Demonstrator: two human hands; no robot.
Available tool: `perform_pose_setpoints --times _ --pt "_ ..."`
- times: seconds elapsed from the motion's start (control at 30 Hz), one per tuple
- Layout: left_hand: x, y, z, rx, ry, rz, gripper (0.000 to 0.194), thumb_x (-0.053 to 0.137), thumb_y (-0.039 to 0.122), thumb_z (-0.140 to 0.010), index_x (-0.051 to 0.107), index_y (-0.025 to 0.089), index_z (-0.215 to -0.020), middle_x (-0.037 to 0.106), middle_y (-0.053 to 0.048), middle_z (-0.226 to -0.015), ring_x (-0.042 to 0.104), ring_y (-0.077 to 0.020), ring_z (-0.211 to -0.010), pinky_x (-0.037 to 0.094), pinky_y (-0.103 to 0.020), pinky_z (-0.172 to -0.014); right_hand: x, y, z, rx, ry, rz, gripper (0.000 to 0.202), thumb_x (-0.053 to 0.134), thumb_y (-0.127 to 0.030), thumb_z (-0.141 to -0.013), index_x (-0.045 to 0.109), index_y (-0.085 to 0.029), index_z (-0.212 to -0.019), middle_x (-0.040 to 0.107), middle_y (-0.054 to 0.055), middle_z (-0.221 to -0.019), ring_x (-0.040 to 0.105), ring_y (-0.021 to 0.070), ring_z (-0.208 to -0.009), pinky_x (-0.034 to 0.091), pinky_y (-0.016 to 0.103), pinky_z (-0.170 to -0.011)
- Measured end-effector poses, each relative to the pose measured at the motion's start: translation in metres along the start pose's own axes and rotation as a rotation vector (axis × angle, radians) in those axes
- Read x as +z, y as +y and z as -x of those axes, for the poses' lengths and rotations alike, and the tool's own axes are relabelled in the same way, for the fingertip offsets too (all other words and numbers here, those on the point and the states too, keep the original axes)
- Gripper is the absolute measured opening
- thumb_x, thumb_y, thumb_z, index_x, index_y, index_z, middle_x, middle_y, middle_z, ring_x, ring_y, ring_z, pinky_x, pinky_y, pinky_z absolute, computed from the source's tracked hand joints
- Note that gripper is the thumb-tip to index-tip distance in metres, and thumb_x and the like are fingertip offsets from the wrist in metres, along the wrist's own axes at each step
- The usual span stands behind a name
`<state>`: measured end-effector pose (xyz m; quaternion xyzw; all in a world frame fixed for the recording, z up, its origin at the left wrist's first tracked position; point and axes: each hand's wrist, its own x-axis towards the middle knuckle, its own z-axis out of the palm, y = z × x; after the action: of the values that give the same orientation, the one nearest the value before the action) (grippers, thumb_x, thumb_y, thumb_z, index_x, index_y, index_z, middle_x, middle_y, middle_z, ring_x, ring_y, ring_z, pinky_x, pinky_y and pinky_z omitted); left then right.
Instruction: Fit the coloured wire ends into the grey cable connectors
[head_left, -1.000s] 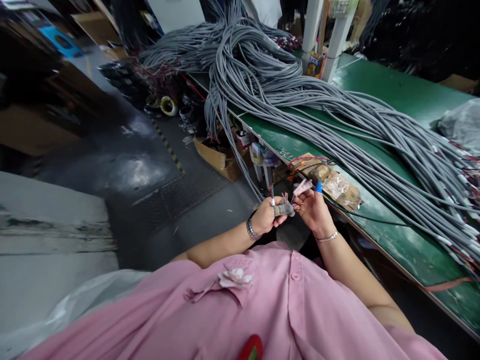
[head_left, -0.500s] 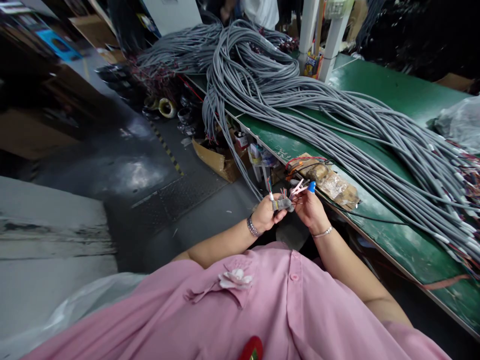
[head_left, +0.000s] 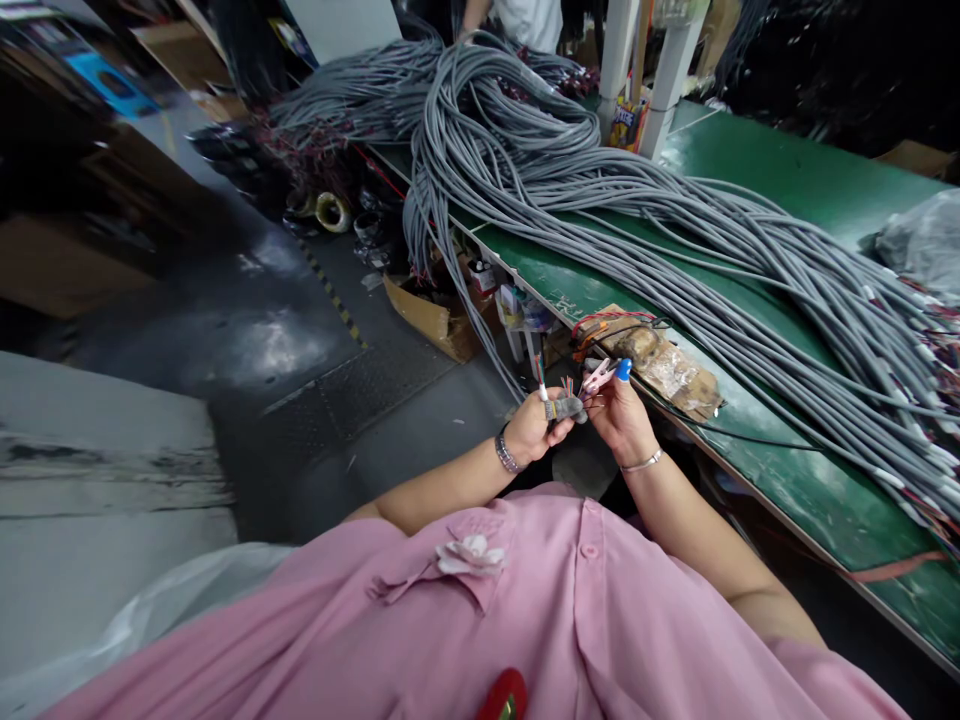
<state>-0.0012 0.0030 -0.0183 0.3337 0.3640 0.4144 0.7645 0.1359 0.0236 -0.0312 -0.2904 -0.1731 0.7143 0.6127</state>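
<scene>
My left hand [head_left: 532, 426] is closed around the end of a grey cable [head_left: 495, 362], whose thin coloured wires [head_left: 568, 385] fan out above the fingers. A grey finger cover [head_left: 561, 408] sits on a finger of this hand. Close beside it, my right hand [head_left: 619, 415] grips small pink-handled pliers [head_left: 598, 378], with a blue cover [head_left: 623, 369] on one fingertip. The pliers' jaws point toward the wire ends; whether they touch a wire is too small to tell.
A thick bundle of grey cables [head_left: 517, 190] lies along the green table [head_left: 757, 160]. A taped cardboard piece [head_left: 667, 370] rests at the table's near edge. Below stands an open carton [head_left: 431, 325]. Across the table, part of a person [head_left: 529, 22] shows.
The pink pliers have turned slightly and their handles look closer together. My left hand stays in place. The person across the table has shifted an arm toward the cables.
</scene>
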Motion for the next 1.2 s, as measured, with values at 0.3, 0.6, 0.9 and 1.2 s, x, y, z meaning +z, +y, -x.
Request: perform_pose_setpoints --times 0.3,0.6,0.9,1.2 --pt "0.002 0.003 0.011 0.096 0.037 -0.207 0.035 0.063 0.048 -0.071 0.063 0.013 -0.07 0.049 0.002 -0.04 0.033 -0.0055 -0.03 0.019 -0.02 -0.031 0.001 -0.007 0.012 0.12 -0.068 0.008 0.049 0.058 -0.069 -0.074 0.064 -0.021 -0.081 0.069 0.001 -0.081 0.058 0.0123 -0.061 0.05 0.025 -0.056" --pt "0.01 0.005 0.017 0.143 0.126 -0.245 0.034 0.066 0.047 -0.07 0.06 0.014 -0.067 0.051 0.002 -0.042 0.036 -0.0055 -0.031 0.022 -0.02 -0.032 -0.001 -0.007 0.016 -0.004 0.027 0.145 0.031 0.069 -0.049 -0.077 0.066 -0.02 -0.086 0.065 -0.001 -0.075 0.053 0.0093 -0.058 0.047 0.022 -0.053" --pt "0.007 0.002 0.01 0.138 0.133 -0.177 0.03 0.066 0.044 -0.071 0.06 0.014 -0.069 0.05 0.003 -0.041 0.034 -0.0054 -0.03 0.02 -0.02 -0.03 -0.004 0.0 0.012 -0.177 0.13 0.305 0.04 0.062 -0.06 -0.077 0.065 -0.02 -0.078 0.062 -0.002 -0.068 0.051 0.008 -0.055 0.044 0.02 -0.051" --pt "0.007 -0.003 0.007 0.11 0.162 -0.18 0.038 0.066 0.051 -0.069 0.061 0.014 -0.072 0.051 0.003 -0.042 0.034 -0.005 -0.03 0.02 -0.019 -0.031 0.002 -0.001 0.004 -0.041 0.084 0.073 0.036 0.069 -0.055 -0.074 0.065 -0.02 -0.08 0.067 0.0 -0.076 0.058 0.0115 -0.065 0.047 0.023 -0.057"
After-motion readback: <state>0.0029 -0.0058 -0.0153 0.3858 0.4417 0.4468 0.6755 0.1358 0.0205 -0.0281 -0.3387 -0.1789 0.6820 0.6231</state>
